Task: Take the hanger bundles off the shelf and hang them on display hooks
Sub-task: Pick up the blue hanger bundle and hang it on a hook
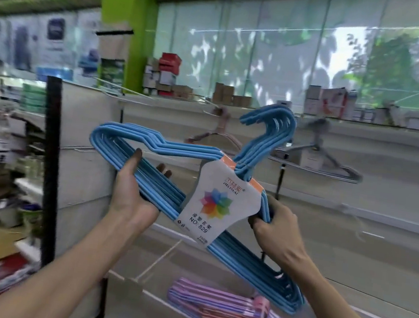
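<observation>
- The left hand (132, 197) grips the lower bars of a bundle of blue plastic-coated clothes hangers (177, 152), thumb lying along the near side and fingertips showing past the far side.
- The right hand (272, 226) pinches the same bundle's sloping shoulder just to the right of the white paper label sleeve with a coloured flower print (220, 202), fingers curled round the bars.
- Between the two hands the bundle is held up in the air, tilted, its hooks pointing up and away from the right hand.
- Below the right hand, a pile of pink and lilac hanger bundles (231, 312) lies in a shelf bin.
- Beyond the hands, on the white slatted display wall (396, 197), a pink hanger bundle (216, 136) and a grey hanger bundle (319, 161) hang from hooks.
- Above those, a top shelf carries small cardboard boxes (168, 74).
- Left of the left hand stands a black upright post (50, 165).
</observation>
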Motion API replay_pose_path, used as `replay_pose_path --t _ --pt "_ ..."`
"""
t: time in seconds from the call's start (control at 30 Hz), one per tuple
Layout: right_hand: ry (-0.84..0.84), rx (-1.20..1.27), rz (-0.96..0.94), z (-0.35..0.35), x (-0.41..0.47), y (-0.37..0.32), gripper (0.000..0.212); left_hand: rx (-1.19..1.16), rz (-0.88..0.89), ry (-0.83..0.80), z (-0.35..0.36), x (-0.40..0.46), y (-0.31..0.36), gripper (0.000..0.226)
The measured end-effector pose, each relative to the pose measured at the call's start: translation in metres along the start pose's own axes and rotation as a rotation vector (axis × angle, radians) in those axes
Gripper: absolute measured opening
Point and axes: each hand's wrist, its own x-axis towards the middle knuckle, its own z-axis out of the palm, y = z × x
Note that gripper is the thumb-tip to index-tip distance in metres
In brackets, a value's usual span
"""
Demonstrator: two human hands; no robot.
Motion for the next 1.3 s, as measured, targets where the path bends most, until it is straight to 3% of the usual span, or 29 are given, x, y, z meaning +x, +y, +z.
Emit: replay_pose_path --t 0.17,0.27,0.4,0.67,0.77,1.0,1.2,1.3 --pt "-0.107 0.064 -0.062 0.079 0.041 -0.039 0.023 -0.034 0.083 0.035 -0.044 0.034 0.072 0.034" --pt "-0.162 0.112 -0.077 0.124 0.061 -0.057 0.024 -0.05 0.132 0.078 -0.068 0.052 0.107 0.052" --pt "-0.184 0.121 -0.107 0.183 0.09 -0.073 0.021 -0.013 0.211 0.162 -0.093 0.079 0.145 0.031" --pt "-0.202 0.149 -0.171 0.291 0.179 -0.094 0.025 -0.007 0.307 0.163 -0.14 0.179 0.202 0.039" --pt "-0.211 0.142 -0.166 0.322 0.219 -0.098 0.029 -0.006 0.279 0.163 -0.146 0.225 0.217 0.027" --pt "-0.188 0.084 -0.134 0.369 0.295 -0.097 0.03 -0.013 0.251 0.174 -0.153 0.325 0.24 0.029" --pt "-0.135 -0.018 -0.088 0.383 0.335 -0.097 0.029 0.005 0.18 0.137 -0.16 0.389 0.251 0.016" --pt "-0.116 -0.072 -0.056 0.386 0.356 -0.099 0.041 -0.031 0.13 0.078 -0.159 0.415 0.257 0.016"
